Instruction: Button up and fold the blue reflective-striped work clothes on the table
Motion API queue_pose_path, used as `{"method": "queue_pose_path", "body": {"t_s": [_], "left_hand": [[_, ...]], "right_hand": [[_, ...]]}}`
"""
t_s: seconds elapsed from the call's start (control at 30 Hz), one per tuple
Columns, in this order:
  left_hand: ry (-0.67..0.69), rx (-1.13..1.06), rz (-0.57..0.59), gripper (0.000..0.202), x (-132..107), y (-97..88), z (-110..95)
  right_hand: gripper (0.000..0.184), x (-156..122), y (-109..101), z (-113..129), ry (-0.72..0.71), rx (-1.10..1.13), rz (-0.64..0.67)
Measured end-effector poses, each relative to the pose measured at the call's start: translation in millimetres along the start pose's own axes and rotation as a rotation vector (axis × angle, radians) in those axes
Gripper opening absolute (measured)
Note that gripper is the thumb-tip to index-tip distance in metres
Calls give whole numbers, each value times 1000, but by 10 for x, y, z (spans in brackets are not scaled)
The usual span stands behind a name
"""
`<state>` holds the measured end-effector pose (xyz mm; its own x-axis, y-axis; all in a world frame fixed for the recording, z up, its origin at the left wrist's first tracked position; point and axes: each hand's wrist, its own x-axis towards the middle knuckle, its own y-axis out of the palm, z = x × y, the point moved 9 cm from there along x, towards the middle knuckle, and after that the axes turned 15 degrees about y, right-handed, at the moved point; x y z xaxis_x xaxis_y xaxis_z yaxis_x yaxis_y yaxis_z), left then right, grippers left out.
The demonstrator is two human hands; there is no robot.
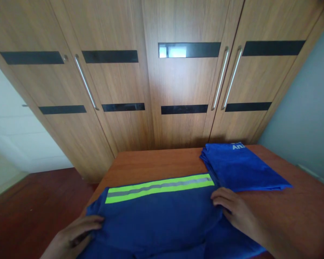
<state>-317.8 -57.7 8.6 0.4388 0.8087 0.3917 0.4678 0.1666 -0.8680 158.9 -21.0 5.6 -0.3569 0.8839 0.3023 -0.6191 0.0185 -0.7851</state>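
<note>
A navy-blue work garment point(156, 216) with a yellow-green and grey reflective band point(162, 187) across its far edge lies on the wooden table. My left hand point(72, 233) grips its left edge, fingers on top and thumb beneath or beside the cloth. On the opposite side, my right hand point(232, 207) pinches the right edge below the band's end, its fingers curled over the fabric. Part of the garment runs out of view at the bottom, so its exact kind is unclear.
Folded bright-blue cloth point(243, 167) with white lettering lies at the table's right rear, close to my right hand. The reddish-brown tabletop point(156, 162) reaches a wooden wardrobe point(178, 82) with metal handles. Left of the table is dark red floor point(43, 208); a pale wall point(307, 108) stands right.
</note>
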Motion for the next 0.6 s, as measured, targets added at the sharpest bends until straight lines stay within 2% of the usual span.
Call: {"method": "queue_pose_path", "body": {"t_s": [0.1, 0.3, 0.4, 0.5, 0.6], "left_hand": [[61, -2, 103, 19, -122, 179, -57], [58, 60, 83, 21, -57, 89, -93], [109, 124, 51, 30, 21, 28, -227], [183, 276, -70, 30, 154, -16, -632], [296, 367, -97, 30, 285, 185, -1249]], "right_hand": [[35, -119, 156, -5, 3, -100, 54], [46, -65, 150, 63, 6, -183, 133], [50, -43, 84, 163, -5, -218, 127], [41, -33, -2, 440, -17, -207, 57], [29, -80, 58, 863, -61, -170, -5]]}}
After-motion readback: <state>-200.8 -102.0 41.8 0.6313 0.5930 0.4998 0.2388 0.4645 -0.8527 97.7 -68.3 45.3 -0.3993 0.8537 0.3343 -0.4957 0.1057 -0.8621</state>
